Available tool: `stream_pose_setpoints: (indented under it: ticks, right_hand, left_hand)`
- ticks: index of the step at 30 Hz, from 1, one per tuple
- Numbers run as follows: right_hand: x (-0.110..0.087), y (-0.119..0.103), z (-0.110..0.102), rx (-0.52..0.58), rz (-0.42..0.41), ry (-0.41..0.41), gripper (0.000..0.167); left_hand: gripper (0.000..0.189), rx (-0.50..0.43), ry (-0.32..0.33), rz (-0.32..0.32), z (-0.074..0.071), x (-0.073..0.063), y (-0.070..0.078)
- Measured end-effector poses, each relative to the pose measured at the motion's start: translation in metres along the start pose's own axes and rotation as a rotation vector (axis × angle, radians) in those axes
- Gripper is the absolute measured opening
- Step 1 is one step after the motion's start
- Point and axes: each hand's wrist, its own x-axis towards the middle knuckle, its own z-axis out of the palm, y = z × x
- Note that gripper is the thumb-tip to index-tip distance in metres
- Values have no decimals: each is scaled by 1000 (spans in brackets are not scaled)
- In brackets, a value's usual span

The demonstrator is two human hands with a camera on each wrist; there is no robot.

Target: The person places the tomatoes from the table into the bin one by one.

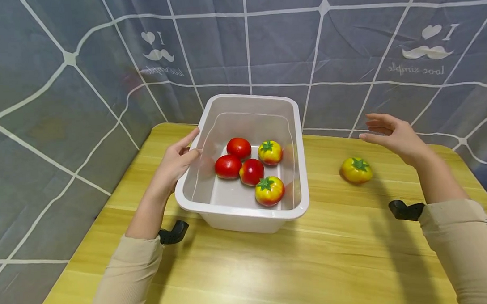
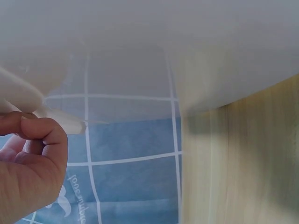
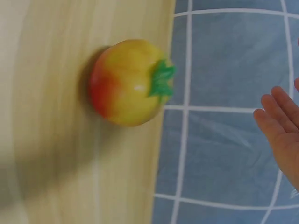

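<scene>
My left hand (image 1: 178, 162) grips the left rim of a light grey plastic bin (image 1: 245, 212), the thumb inside its wall. The left wrist view shows the curled fingers (image 2: 56, 140) at the rim, with the bin's outer wall filling the top. Inside the bin lie three glossy red fruits, one of them this one (image 1: 228, 166), and two yellow-red toy tomatoes, the nearer one (image 1: 270, 191) with its green star-shaped top up. To the right, my right hand (image 1: 397, 135) hovers with relaxed fingers, holding nothing. Below it a yellow-red toy tomato (image 1: 356, 170) sits on the table, also large in the right wrist view.
The light wooden table (image 1: 239, 273) runs under everything. A grey-blue curtain (image 1: 272, 48) with white lines hangs behind its far edge and down the left side. Black wrist mounts (image 1: 174, 232) sit at both cuffs.
</scene>
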Motion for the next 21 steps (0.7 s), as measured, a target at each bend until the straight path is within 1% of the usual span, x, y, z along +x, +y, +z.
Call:
stream_pose_setpoints:
  ticks: [3, 7, 13, 19, 21]
  right_hand:
    - [-4, 13, 6, 26, 13, -6, 73]
    - [-12, 32, 14, 70, 30, -9, 76]
    - [-18, 61, 26, 103, 72, -30, 80]
    - [-18, 78, 37, 189, 80, -35, 80]
    - [-17, 82, 40, 196, 76, -34, 80]
  left_hand:
    - [57, 8, 3, -3, 0, -1, 0]
    - [57, 12, 5, -1, 2, 2, 1]
    - [58, 10, -1, 2, 3, 4, 0]
    - [58, 23, 12, -10, 1, 2, 0]
    - [58, 30, 15, -10, 1, 2, 0]
